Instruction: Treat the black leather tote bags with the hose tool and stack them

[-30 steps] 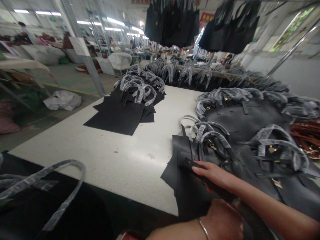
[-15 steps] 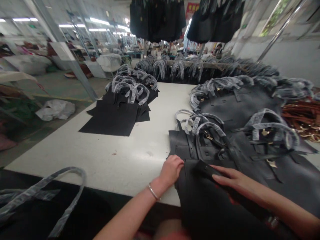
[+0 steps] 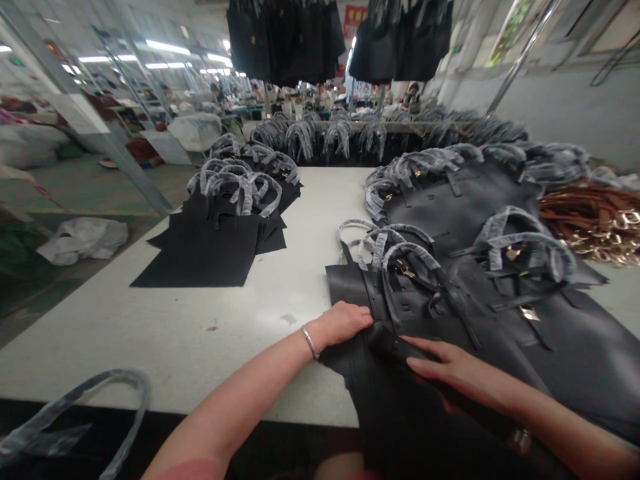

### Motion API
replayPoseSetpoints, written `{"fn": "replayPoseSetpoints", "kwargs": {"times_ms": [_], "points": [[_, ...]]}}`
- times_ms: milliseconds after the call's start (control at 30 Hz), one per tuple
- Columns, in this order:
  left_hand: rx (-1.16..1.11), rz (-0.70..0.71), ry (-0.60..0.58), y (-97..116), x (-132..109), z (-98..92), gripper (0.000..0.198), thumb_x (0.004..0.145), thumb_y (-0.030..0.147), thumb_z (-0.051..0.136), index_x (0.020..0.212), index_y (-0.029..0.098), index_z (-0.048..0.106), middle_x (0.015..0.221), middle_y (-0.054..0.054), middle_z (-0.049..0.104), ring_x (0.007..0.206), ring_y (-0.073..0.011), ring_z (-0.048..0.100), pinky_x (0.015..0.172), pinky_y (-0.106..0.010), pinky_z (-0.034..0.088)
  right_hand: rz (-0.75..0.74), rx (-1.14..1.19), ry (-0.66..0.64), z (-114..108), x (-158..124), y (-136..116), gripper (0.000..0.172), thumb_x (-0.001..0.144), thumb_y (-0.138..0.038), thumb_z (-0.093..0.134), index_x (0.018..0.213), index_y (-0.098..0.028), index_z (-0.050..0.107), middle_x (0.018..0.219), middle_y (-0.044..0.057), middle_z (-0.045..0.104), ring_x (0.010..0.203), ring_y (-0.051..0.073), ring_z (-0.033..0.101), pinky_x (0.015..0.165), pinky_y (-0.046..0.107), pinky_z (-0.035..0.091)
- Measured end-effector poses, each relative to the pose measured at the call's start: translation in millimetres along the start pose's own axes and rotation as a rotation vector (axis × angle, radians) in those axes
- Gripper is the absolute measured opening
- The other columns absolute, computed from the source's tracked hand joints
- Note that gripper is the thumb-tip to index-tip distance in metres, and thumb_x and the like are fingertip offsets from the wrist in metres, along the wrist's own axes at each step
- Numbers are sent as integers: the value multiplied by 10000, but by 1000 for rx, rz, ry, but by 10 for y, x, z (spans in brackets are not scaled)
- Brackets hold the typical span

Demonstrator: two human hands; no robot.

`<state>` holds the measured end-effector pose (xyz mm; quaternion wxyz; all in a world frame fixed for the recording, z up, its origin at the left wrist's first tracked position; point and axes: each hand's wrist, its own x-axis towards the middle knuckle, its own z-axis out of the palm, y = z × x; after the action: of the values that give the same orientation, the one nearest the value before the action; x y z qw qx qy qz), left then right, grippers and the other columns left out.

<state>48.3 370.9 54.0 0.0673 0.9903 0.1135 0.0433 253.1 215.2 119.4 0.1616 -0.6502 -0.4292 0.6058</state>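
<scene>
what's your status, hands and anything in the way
Left hand flat on the black leather tote, right hand on a dark strip at its edge. Tote lies on white table. Another tote right alongside, nothing over the hands.

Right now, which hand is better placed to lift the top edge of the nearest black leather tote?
Probably the right hand: it lies across the top edge of the black leather tote. The left hand only rests at the tote's side edge, farther from that top edge.
</scene>
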Motion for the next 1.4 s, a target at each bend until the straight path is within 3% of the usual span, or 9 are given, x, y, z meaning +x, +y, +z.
{"fn": "replayPoseSetpoints", "kwargs": {"times_ms": [100, 267, 467, 633, 767, 900, 1067, 1200, 1400], "points": [[-70, -31, -14, 32, 9, 9, 155, 915, 96, 463, 892, 162, 601, 924, -59, 613, 752, -163, 596, 634, -255, 448, -16, -39, 1, -15, 3, 6, 662, 877, -491, 599, 1458, -226, 422, 794, -9, 615, 432, 106, 606, 372, 182, 446], [-441, -342, 159, 15, -1, 167, 77, 853, 111, 546, 824, 176, 574, 867, -39, 608, 776, -168, 604, 726, -271, 476, -23, -68, -10, -36, -5, 4, 653, 891, -475, 578, 1470, -225, 409, 780, -15, 600, 435, 106, 605, 384, 185, 451], [-553, -667, 337, 52, -63, 294, 386, 980, 151, 197, 969, 133, 583, 715, -26, 606, 616, -123, 618, 605, -230, 478, -53, -48, 1, -24, -19, 75, 698, 874, -500, 574, 1485, -221, 386, 788, -12, 599, 433, 102, 592, 386, 190, 440], [-763, -735, 311, 271, -139, 223, 85, 761, 216, 659, 842, 194, 675, 849, -16, 667, 808, -172, 631, 773, -275, 473, -86, -24, 9, 1, -3, 157, 728, 855, -524, 581, 1488, -228, 379, 785, -12, 606, 438, 107, 590, 388, 199, 434], [-970, -826, 257, 360, -103, 261, 100, 750, 159, 594, 665, 177, 643, 624, 10, 622, 600, -143, 595, 621, -250, 471, -95, 35, 47, 8, -69, 146, 784, 806, -548, 629, 1474, -208, 401, 748, -17, 610, 442, 109, 574, 406, 208, 444], [-1153, -888, 295, 390, -77, 371, 105, 769, 164, 552, 702, 152, 631, 590, 21, 586, 493, -99, 529, 469, -190, 418, -120, 141, 69, 11, -137, 62, 806, 797, -556, 648, 1482, -230, 376, 707, -36, 594, 456, 110, 562, 422, 211, 457], [-1353, -856, 367, 466, -99, 366, 117, 738, 152, 575, 813, 120, 660, 659, 5, 602, 552, -80, 533, 477, -156, 425, -97, 199, 11, 43, 10, -94, 759, 812, -500, 660, 1465, -214, 399, 719, -29, 613, 409, 100, 562, 377, 198, 432], [-1531, -783, 450, 491, -117, 309, 116, 707, 186, 627, 775, 107, 677, 629, 8, 581, 544, -76, 522, 507, -172, 449, -107, 243, 79, 42, 113, -168, 721, 827, -476, 651, 1458, -227, 409, 773, -1, 661, 406, 103, 579, 370, 197, 444], [-1650, -810, 469, 472, -114, 309, 144, 654, 224, 724, 707, 99, 673, 612, 3, 596, 514, -67, 515, 511, -178, 440, -81, 219, 30, 38, 131, -231, 699, 852, -474, 631, 1460, -213, 405, 769, 7, 670, 405, 105, 583, 363, 193, 441]]}}
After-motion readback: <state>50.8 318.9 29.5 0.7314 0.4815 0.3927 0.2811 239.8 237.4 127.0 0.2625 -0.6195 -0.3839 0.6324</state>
